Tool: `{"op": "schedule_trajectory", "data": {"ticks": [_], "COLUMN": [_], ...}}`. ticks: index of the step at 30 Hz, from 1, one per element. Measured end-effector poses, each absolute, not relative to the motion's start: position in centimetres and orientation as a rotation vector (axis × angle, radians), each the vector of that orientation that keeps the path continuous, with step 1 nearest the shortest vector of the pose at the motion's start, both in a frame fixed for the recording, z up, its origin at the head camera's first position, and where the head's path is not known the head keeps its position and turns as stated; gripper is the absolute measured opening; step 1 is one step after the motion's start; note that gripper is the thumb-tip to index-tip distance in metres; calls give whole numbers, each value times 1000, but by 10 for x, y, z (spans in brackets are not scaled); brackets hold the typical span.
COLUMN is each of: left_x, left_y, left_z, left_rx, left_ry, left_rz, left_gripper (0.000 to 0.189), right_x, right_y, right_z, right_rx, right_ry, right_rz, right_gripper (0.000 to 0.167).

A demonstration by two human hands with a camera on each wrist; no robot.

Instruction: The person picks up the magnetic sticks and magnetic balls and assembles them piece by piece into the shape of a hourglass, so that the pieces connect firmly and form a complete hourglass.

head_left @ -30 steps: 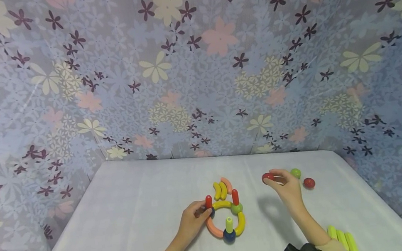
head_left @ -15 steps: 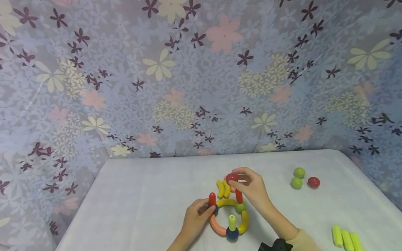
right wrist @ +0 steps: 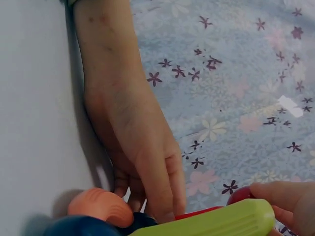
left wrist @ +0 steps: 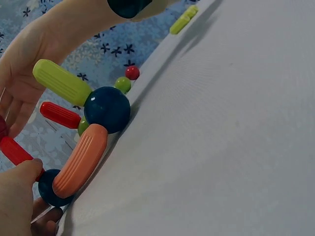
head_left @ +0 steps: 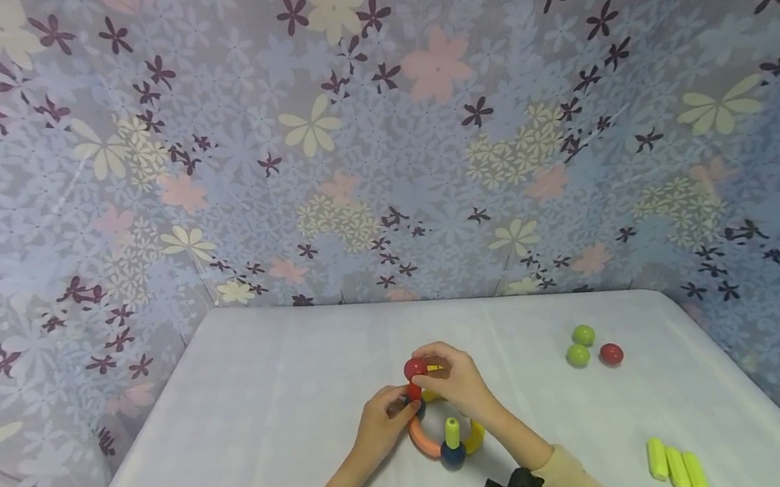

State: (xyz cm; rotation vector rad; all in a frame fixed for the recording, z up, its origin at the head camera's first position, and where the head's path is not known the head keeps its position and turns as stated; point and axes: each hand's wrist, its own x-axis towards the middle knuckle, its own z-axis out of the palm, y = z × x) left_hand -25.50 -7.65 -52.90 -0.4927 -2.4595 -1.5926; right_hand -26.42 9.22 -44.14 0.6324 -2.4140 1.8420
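In the head view, my left hand grips a dark blue ball at the left corner of a ring of balls and curved rods. A red rod stands upright from that ball. My right hand pinches a red ball at the rod's top; whether the rod is inside it, I cannot tell. The ring's salmon curved rod leads to a nearer dark blue ball bearing a lime rod. Another red rod, hidden in the head view, shows in the left wrist view.
Two green balls and a red ball lie together on the white-covered table, to the right. Three lime rods lie near the front right. A floral cloth hangs behind. My right hand mostly covers loose curved rods.
The right hand has carried the red ball leftward from near the green balls, then down to the top of the left red rod. The left hand stays at its dark blue ball.
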Motion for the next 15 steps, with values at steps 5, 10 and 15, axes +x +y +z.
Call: {"op": "schedule_trajectory", "data": {"ticks": [5, 10, 15], "left_x": [-255, -255, -255], "left_y": [-77, -75, -75], "left_z": [-529, -527, -526], "left_rx": [-503, -500, -480], "left_ry": [-2453, -2463, -2479], "left_rz": [-1587, -1548, -1534], "left_gripper": [28, 28, 29], "right_x": [-265, -265, -269], "right_y": [93, 97, 110], "right_z": [-444, -440, -435], "right_rx": [647, 590, 475], "right_ry": [-2406, -2427, -2422], "right_rz": [1823, 1796, 1753], "right_gripper": [31, 28, 26]}}
